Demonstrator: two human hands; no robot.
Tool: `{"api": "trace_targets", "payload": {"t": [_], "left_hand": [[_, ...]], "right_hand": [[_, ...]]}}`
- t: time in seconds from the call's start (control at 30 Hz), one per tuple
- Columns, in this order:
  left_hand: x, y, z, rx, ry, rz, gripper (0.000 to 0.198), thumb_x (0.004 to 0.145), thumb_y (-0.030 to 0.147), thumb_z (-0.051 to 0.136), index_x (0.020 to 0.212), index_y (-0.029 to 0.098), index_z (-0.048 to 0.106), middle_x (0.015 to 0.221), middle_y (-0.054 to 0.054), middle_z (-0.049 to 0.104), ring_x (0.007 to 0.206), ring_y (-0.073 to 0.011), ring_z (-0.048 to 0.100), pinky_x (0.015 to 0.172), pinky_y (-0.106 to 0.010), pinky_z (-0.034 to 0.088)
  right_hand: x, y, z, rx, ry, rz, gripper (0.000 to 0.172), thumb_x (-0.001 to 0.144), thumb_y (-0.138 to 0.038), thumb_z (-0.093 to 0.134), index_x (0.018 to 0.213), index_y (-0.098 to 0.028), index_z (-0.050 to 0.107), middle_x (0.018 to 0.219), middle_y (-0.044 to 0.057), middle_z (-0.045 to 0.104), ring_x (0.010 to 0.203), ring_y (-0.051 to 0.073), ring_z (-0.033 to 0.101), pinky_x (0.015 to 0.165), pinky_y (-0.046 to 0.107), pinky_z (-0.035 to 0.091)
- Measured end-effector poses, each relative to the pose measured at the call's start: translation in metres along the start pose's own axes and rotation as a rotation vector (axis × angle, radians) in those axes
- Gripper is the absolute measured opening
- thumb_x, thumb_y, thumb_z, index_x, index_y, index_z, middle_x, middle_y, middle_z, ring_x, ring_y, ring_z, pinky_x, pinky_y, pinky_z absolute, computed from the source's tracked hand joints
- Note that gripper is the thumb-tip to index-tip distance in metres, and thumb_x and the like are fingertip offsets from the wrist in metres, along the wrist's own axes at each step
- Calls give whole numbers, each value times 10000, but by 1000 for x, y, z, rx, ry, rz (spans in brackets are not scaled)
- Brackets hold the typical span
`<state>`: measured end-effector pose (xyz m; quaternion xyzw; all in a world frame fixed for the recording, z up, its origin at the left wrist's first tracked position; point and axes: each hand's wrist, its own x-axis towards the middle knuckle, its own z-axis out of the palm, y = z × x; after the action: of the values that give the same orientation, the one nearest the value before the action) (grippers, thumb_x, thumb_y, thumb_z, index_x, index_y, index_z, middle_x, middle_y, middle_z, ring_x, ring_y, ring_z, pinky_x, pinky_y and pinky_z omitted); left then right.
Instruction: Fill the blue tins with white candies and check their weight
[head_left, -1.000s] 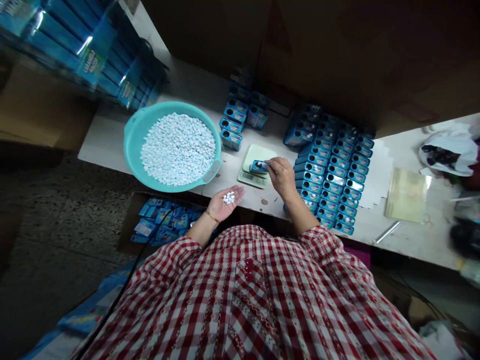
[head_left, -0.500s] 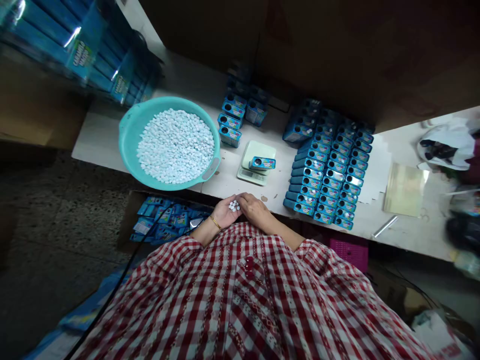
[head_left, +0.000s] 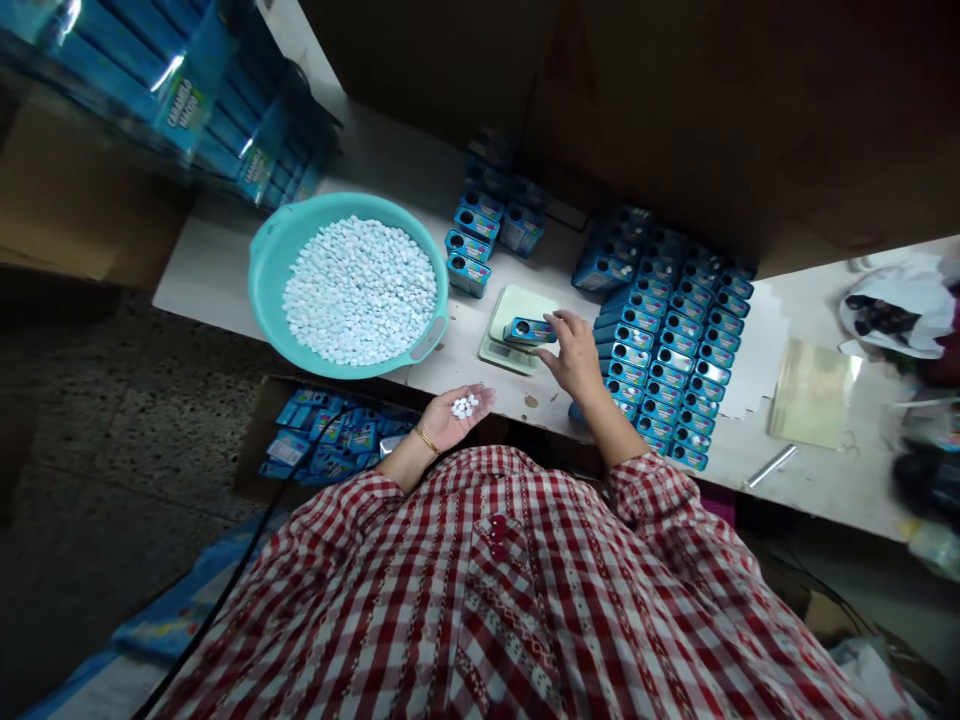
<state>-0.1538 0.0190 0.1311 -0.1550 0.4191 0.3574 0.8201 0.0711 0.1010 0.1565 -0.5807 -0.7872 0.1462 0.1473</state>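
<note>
My left hand (head_left: 450, 418) is palm up near the table's front edge, cupping a few white candies (head_left: 464, 406). My right hand (head_left: 571, 355) reaches over the small scale (head_left: 498, 352), its thumb and fingers apart around the right end of a blue tin (head_left: 529, 330) lying on it; whether they touch it I cannot tell. To the left, a turquoise basin (head_left: 264, 290) holds a heap of white candies (head_left: 360, 290).
Rows of blue tins (head_left: 664, 375) stand right of the scale, a smaller group (head_left: 469, 273) behind it. A box of blue packs (head_left: 255, 440) sits below the table. A metal tube (head_left: 771, 467) lies at right.
My right hand has left my left hand and moved up and right to the tin on the scale, its fingers now spread. My left hand still holds the candies, its palm more open.
</note>
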Motion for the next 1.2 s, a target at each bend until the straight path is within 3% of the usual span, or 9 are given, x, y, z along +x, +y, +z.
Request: {"api": "trace_targets", "payload": {"t": [0.1, 0.3, 0.53, 0.7, 0.8, 0.9, 1.03, 1.13, 1.2], "left_hand": [[0, 6, -3, -14, 15, 35, 284, 872, 146, 396, 831, 56, 662, 859, -133, 709, 833, -184, 681, 779, -279, 525], [2, 10, -7, -45, 64, 67, 267, 867, 145, 405, 857, 63, 659, 857, -131, 709, 835, -180, 680, 783, -282, 530], [3, 13, -5, -94, 95, 101, 255, 857, 141, 424, 941, 66, 654, 839, -129, 707, 844, -184, 679, 788, -294, 541], [2, 15, -4, -120, 108, 152, 248, 862, 131, 416, 859, 65, 655, 854, -137, 705, 855, -183, 680, 760, -267, 553], [1, 15, -2, -134, 119, 163, 240, 859, 128, 422, 849, 69, 654, 853, -133, 705, 859, -184, 680, 749, -264, 561], [-1, 15, 1, -147, 145, 163, 229, 854, 123, 430, 861, 68, 653, 853, -132, 705, 856, -187, 682, 742, -266, 567], [-2, 15, 2, -151, 158, 163, 227, 850, 112, 428, 855, 71, 652, 858, -134, 705, 837, -185, 685, 728, -268, 572], [0, 15, 2, -138, 154, 152, 236, 853, 104, 422, 832, 68, 654, 852, -141, 704, 825, -182, 686, 724, -265, 570], [2, 14, 3, -127, 152, 147, 231, 852, 106, 431, 826, 65, 657, 849, -146, 704, 836, -185, 684, 733, -266, 567]], "right_hand": [[11, 14, 3, -25, -70, -1, 544, 786, -315, 604, 1291, -171, 459, 1280, 159, 449, 1111, 307, 432, 907, 476, 395], [13, 16, 14, -14, -124, 22, 547, 773, -275, 601, 1289, -181, 449, 1288, 148, 443, 1099, 300, 440, 888, 461, 405], [26, 22, 14, 60, -120, 5, 333, 807, -229, 520, 1132, -162, 550, 1058, 117, 583, 970, 257, 503, 869, 393, 416], [84, 26, 14, 34, 37, 72, 381, 799, -237, 514, 1166, -139, 539, 1092, 134, 569, 998, 267, 492, 881, 393, 405], [128, 22, 27, 7, 30, 132, 416, 779, -199, 522, 1189, -130, 542, 1134, 140, 555, 1016, 272, 487, 883, 391, 405], [151, 18, 39, 27, 12, 171, 432, 771, -159, 510, 1201, -139, 547, 1197, 138, 525, 1037, 257, 483, 885, 376, 408], [131, 40, 30, 14, 114, 141, 381, 821, -174, 455, 1184, -151, 571, 1228, 132, 506, 1075, 235, 454, 917, 371, 389], [100, 78, 7, -128, 216, 224, 321, 836, -235, 466, 1102, -148, 622, 1179, 155, 528, 1075, 276, 427, 905, 442, 371], [87, 105, -5, -220, 208, 279, 281, 818, -250, 489, 1034, -172, 652, 1209, 162, 512, 1067, 310, 412, 849, 486, 374]]}}
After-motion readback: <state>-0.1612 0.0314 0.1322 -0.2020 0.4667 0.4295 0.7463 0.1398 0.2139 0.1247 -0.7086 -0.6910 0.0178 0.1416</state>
